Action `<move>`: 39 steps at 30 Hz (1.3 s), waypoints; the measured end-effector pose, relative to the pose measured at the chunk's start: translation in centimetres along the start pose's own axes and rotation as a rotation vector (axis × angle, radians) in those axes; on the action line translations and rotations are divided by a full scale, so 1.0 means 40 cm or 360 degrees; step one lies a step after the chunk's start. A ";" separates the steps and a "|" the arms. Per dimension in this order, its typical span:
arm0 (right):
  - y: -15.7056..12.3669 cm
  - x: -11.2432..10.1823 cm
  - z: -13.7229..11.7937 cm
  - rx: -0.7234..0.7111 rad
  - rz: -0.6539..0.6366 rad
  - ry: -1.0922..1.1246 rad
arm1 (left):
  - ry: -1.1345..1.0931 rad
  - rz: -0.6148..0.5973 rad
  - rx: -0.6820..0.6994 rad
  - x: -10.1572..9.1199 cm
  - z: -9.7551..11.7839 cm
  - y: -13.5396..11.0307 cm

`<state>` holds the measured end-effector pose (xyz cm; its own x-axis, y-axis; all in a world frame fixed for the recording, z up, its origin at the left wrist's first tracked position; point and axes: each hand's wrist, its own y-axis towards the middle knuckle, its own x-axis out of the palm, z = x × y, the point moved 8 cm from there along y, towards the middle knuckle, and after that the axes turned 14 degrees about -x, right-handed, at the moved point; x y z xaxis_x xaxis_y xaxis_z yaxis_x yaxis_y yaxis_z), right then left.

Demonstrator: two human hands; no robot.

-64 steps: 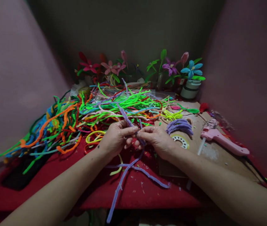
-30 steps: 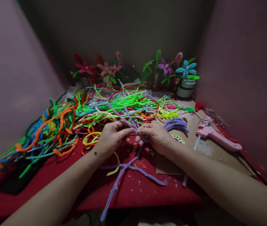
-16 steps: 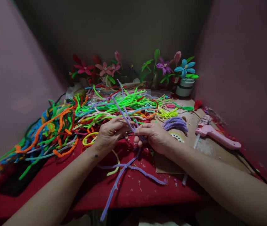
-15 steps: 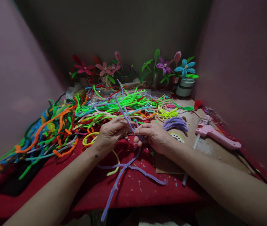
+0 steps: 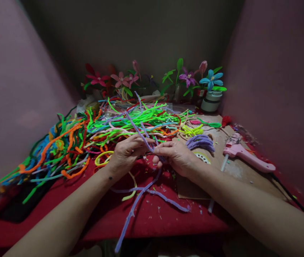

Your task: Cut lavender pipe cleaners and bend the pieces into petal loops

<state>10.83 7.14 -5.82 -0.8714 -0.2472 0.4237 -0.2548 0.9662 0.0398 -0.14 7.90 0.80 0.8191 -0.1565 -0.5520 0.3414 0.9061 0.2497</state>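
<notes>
Between my fingertips at the middle of the table is a purple pipe cleaner (image 5: 138, 131), one long end sticking up and to the left. My left hand (image 5: 129, 151) pinches it from the left side. From the right, my right hand (image 5: 175, 155) grips it with thumb and forefinger, and the other fingers curl beneath. Where the stems meet is partly hidden by the fingers. Below the hands more purple pipe cleaner (image 5: 133, 210) hangs down toward the front edge, crossed by another purple length (image 5: 170, 202).
A heap of coloured pipe cleaners (image 5: 130, 119) spreads behind and left. At right, a cardboard sheet (image 5: 237, 175) bears a pink glue gun (image 5: 248, 155), bent purple pieces (image 5: 200, 142) and a white spool (image 5: 202, 158). Fuzzy flowers (image 5: 211, 80) stand at the back. A black flat object (image 5: 20, 207) lies left.
The upright end of the purple pipe cleaner has tilted a little farther left. Both hands keep nearly the same place and grip; the whole view has shifted slightly.
</notes>
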 end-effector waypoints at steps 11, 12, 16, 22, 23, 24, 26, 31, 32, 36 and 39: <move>-0.006 0.002 -0.008 0.0022 -0.0050 -0.0189 | 0.1050 0.0269 0.0837 -0.001 0.058 -0.039; -0.007 0.004 -0.011 0.0010 -0.0068 -0.0219 | 0.1145 0.0312 0.0898 -0.002 0.068 -0.045; -0.012 0.015 -0.021 -0.0029 -0.0134 -0.0357 | 0.1299 0.0236 0.0963 0.012 0.103 -0.060; -0.014 0.024 -0.030 -0.0150 -0.0215 -0.0642 | 0.1315 -0.0005 0.0778 0.047 0.109 -0.067; -0.014 0.025 -0.035 -0.0210 -0.0217 -0.0731 | 0.1276 -0.0018 0.0702 0.046 0.106 -0.066; -0.016 0.025 -0.043 -0.0294 -0.0218 -0.0850 | 0.1211 -0.0036 0.0613 0.044 0.102 -0.063; -0.026 0.033 -0.070 -0.0539 -0.0211 -0.1183 | 0.1002 -0.0064 0.0322 0.032 0.085 -0.051; -0.093 0.098 -0.136 -0.1362 -0.0280 -0.2041 | -0.0295 -0.0424 -0.0855 0.047 -0.037 -0.036; -0.108 0.110 -0.143 -0.1508 -0.0289 -0.2152 | -0.0619 -0.0540 -0.0995 0.067 -0.049 -0.041; -0.131 0.121 -0.164 -0.1758 -0.0222 -0.2223 | -0.1317 -0.0793 -0.1183 0.108 -0.054 -0.049; -0.107 0.090 -0.174 -0.1479 -0.0112 -0.1792 | -0.1076 -0.0549 -0.1029 0.063 -0.043 -0.037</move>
<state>11.71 2.62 1.85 -0.8403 0.2011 -0.5035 -0.3336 0.5403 0.7725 0.60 6.83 -2.33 0.8812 -0.4606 0.1065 0.4583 0.7772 -0.4311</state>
